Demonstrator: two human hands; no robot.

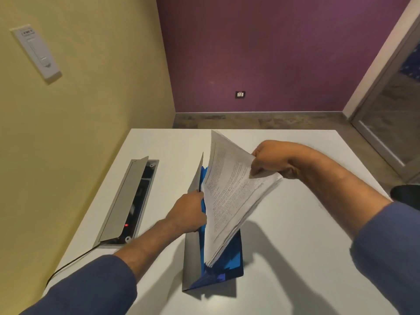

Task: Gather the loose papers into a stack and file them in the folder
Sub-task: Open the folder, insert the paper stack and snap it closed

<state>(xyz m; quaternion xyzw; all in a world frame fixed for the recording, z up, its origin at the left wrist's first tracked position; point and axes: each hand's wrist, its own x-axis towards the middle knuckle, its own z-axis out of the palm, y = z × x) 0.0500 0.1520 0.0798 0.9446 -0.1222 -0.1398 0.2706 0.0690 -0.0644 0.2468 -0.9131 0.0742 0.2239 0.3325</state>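
Note:
A blue folder (231, 262) with a grey cover stands open on the white table (306, 258), its cover raised on the left. My left hand (188, 212) grips that cover's edge and holds it up. A thick stack of printed papers (229, 196) is tilted steeply, its lower end inside the folder's opening. My right hand (270, 160) is closed on the stack's upper right corner, above the table.
A grey cable hatch (127, 201) is set in the table at the left, lid propped open, a red light inside and a black cable trailing off the near edge. Yellow wall at left, purple wall beyond, door at far right.

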